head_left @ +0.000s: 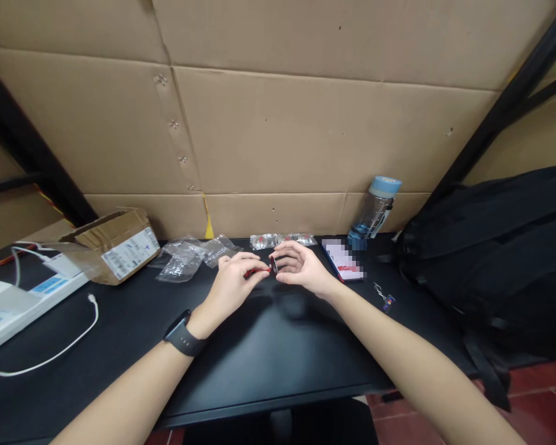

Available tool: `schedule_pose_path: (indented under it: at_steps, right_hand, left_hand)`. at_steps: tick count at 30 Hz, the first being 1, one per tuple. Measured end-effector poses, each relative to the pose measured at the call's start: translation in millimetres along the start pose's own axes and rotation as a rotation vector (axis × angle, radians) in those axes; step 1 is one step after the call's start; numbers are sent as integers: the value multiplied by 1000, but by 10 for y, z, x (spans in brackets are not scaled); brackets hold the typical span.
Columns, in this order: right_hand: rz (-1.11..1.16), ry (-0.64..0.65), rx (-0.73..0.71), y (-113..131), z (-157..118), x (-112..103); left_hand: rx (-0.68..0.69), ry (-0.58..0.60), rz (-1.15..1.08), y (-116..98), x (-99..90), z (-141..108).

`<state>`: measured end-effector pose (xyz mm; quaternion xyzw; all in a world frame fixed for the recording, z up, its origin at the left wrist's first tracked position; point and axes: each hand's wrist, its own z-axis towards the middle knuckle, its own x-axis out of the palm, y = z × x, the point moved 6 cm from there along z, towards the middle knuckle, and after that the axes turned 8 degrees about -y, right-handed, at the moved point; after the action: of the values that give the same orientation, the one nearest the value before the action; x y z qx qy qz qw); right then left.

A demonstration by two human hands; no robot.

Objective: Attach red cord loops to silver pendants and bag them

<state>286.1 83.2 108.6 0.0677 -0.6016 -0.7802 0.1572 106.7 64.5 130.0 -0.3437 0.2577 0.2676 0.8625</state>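
Above the middle of the black table (pixel 278 358), my left hand (pixel 235 281) pinches a small red piece (pixel 256 271) between thumb and fingers. Facing it, my right hand (pixel 301 267) curls round a small dark disc with a red edge (pixel 273 266). The disc stands on edge between the two hands, close to the left fingertips; whether it touches the red piece is too small to tell. Behind the hands lie several small clear packets (pixel 282 240) in a row. Crumpled clear plastic bags (pixel 183 258) rest to the left of my left hand.
At left are an open cardboard box (pixel 130 253), a white power strip (pixel 32 303) and a white cable (pixel 69 347). To the right are a phone (pixel 343 259), a blue-lidded bottle (pixel 374 213), a keychain (pixel 388 302) and a black backpack (pixel 495 259). Cardboard (pixel 278 136) covers the back.
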Motion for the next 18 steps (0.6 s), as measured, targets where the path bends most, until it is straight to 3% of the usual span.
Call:
schedule_pose_path:
  at_steps: [3,7,18]
  right_hand:
    - [45,3,17,3,-14,42]
    - [76,13,19,29,-36,102]
    - [68,-1,22,28,-62,164]
  left_hand:
    - [63,-87,58,-75,-58,-9]
    - [48,-158,82,-95,-94,-25]
    - [58,-233,147,-162,-136,-55]
